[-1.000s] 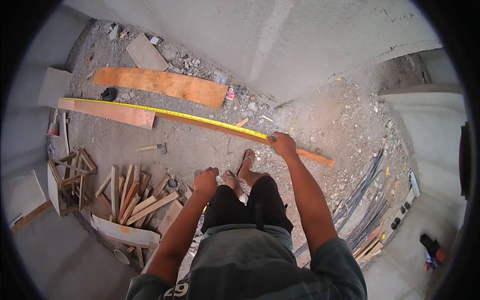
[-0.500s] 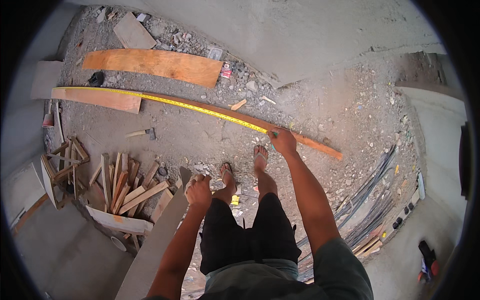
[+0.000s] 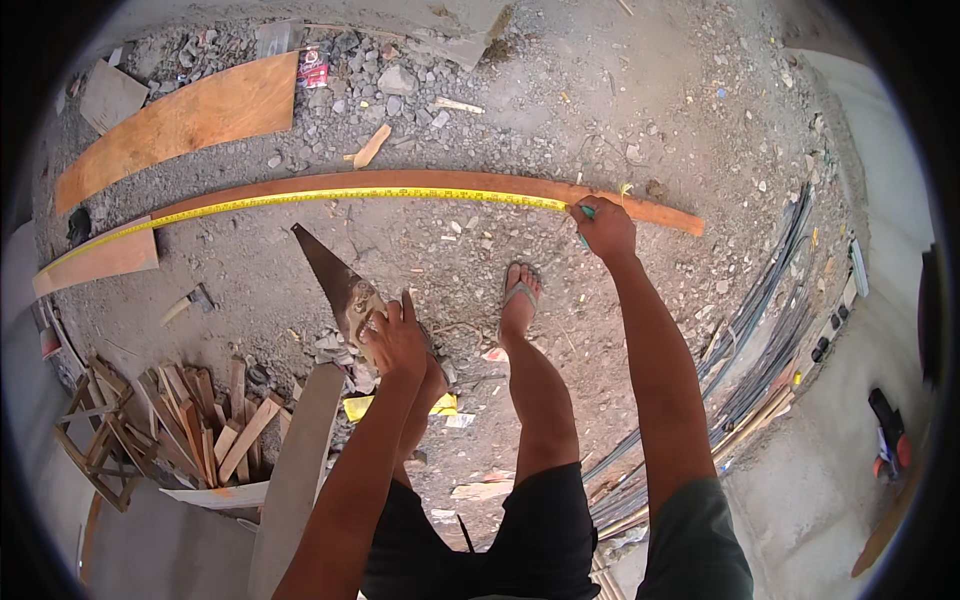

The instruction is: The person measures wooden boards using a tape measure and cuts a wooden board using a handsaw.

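Note:
My left hand [image 3: 396, 342] is closed round the handle of a handsaw [image 3: 335, 280]. Its dark blade points up and to the left, above the ground and short of the board. Across the ground lies a long, narrow reddish-brown wooden board [image 3: 420, 180], with a yellow tape measure [image 3: 380, 193] stretched along its near edge. My right hand [image 3: 607, 228] closes on the right end of the tape, at the board near its right end. Small teal parts show between those fingers; most of what they grip is hidden. Under the tape's left end lies a short flat wood piece [image 3: 110, 262].
A wide plywood strip [image 3: 190, 120] lies beyond the board. Hammer [image 3: 190, 302] and piled wood offcuts [image 3: 215, 425] are at left, beside a grey upright slab edge [image 3: 295, 480]. Long dark rods [image 3: 755, 330] lie at right. Gravel and rubble cover the ground.
My left hand has swung the saw out over the ground, so its blade now shows fully. My view has shifted and I stand bent closer; my right hand stays at the tape's right end.

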Motion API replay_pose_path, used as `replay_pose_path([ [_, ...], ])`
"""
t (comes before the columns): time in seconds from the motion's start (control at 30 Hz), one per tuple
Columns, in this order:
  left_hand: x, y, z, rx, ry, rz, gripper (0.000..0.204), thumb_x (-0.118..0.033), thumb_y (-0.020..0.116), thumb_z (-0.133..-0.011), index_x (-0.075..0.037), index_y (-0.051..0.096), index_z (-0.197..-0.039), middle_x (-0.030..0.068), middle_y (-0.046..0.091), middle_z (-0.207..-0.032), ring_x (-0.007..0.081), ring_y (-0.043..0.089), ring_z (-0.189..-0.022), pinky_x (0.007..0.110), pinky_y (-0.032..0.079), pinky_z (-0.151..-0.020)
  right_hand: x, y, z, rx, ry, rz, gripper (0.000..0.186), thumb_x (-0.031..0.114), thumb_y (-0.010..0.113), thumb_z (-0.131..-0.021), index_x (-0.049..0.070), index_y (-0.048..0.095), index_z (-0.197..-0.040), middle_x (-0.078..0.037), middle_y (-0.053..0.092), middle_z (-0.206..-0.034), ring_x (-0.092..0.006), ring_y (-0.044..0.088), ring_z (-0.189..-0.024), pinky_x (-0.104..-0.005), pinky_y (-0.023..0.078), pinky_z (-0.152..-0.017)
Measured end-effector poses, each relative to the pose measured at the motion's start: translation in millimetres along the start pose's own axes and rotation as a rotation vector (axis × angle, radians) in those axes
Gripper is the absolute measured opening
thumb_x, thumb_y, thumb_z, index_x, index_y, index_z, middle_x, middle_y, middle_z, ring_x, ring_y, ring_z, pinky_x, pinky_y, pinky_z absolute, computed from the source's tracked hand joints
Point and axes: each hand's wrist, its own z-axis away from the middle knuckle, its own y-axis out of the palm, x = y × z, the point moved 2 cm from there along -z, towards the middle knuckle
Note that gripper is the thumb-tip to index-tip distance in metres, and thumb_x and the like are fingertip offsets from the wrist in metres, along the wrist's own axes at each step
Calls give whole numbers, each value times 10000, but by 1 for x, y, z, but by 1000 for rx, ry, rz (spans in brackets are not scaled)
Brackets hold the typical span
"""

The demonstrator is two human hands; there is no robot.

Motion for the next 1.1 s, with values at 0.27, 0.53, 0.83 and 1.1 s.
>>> replay_pose_path([
  [0.27, -122, 127, -68, -47, 58, 370, 833, -25, 670, -786, -77, 408, -1576, 190, 446, -1446, 411, 496, -1215, 520, 406, -955, -105, 110, -73, -95, 59, -36, 411, 500, 755, -887, 152, 756, -1106, -150, 773, -944, -376, 746, -901, -495, 584, -792],
  [0.53, -193, 170, -120, -109, 211, 594, 812, -171, 707, -870, -86, 357, -1598, 309, 281, -1579, 522, 360, -1361, 600, 308, -1102, -147, 110, -81, -189, 216, -44, 504, 528, 814, -808, 101, 732, -1064, -175, 762, -973, -367, 742, -939, -482, 582, -783],
  [0.83, -240, 112, -149, -406, 594, 516, 706, -280, 752, -866, -152, 509, -1516, 182, 378, -1589, 420, 383, -1381, 568, 272, -1111, -239, 106, -59, -225, 441, -175, 646, 611, 828, -760, 113, 737, -1162, -134, 776, -1069, -319, 747, -1036, -450, 590, -858],
  [1.1, -289, 43, -245, -634, 754, 456, 620, -255, 771, -860, -104, 583, -1431, 156, 474, -1540, 379, 419, -1383, 543, 274, -1159, -246, 83, -68, -222, 497, -129, 659, 585, 831, -772, 92, 735, -1198, -141, 755, -1145, -324, 736, -1081, -453, 598, -880],
])
